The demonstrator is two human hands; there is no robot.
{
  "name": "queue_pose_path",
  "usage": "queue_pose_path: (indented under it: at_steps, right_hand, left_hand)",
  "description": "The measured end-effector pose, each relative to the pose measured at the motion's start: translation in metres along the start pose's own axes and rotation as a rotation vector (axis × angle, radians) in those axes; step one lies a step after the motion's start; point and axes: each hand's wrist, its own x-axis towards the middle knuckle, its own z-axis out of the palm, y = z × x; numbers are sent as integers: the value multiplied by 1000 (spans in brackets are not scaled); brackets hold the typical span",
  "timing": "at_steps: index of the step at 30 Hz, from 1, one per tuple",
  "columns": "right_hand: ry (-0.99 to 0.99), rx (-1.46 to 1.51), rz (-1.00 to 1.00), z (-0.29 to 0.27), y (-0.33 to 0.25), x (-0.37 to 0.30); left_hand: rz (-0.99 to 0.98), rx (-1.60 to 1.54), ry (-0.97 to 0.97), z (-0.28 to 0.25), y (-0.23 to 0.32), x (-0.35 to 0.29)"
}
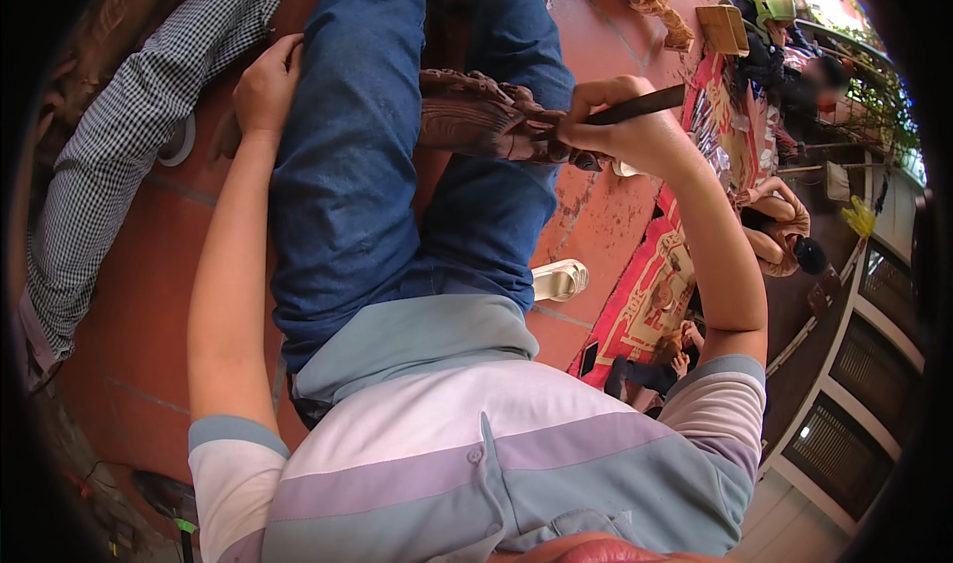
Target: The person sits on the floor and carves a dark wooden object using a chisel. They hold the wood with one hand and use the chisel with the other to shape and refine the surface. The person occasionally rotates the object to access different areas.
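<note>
Right hand [620, 121], in the head view, is closed around a dark flat tool [645, 104], at one end of a wooden carving [484, 124]. Left hand [264, 88] is beside the left leg [347, 156], fingers partly hidden; its grip cannot be determined. Grooves and scrollwork appear already cut; what remains cannot be judged. The carving, dark reddish-brown with an ornate, uneven edge, crosses the right leg [501, 206]; its other end is hidden.
</note>
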Motion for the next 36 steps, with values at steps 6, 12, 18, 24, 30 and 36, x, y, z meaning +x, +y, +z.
queue_pose_path:
  at_steps: [6,12,18,24,30,36]
  right_hand:
    - [111,169,-137,5,17,-7]
    - [110,-81,-295,15,21,-8]
    - [59,14,-262,9,4,0]
    - [49,-36,-185,9,6,-3]
    - [24,-46,-215,9,-4,1]
    - [43,-16,-206,7,-6,3]
  left_hand:
    - [-28,-3,-21,0,-2,1]
    - [-14,40,-11,0,0,0]
    - [-16,-1,-10,0,0,1]
    - [-16,15,-6,-2,-1,-3]
    - [-7,15,-5,0,2,0]
    - [-33,-12,-14,0,1,1]
